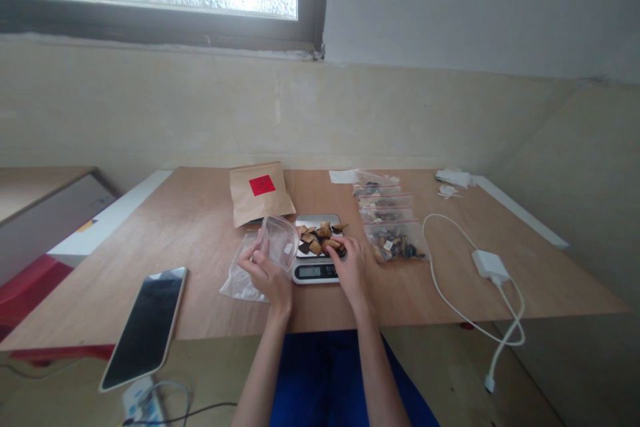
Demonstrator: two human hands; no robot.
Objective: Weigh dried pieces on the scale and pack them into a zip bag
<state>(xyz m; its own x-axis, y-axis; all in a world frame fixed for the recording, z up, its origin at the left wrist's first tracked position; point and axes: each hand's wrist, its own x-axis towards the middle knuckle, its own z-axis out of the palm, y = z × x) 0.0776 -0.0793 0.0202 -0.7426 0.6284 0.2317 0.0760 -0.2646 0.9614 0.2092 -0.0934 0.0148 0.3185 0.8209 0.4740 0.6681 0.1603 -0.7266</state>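
Observation:
A small kitchen scale [316,273] with a dark display lies in front of me, its plate heaped with dried brown slices [315,241], perhaps dried mushroom. My left hand [267,277] grips a clear zip bag [283,247] by its side, the bag's mouth spread and tilted toward the scale. At the right edge of the heap, my right hand [351,270] has thumb and fingers closed around some of the slices. Beneath the left hand another clear plastic bag [239,280] lies flat on the table.
Several filled zip bags [393,240] overlap in a row to the right of the scale. Behind the left hand stands a brown paper pouch [250,203] with a red label. A tablet [145,327] overhangs the front edge; a white charger [490,265] with cable lies right.

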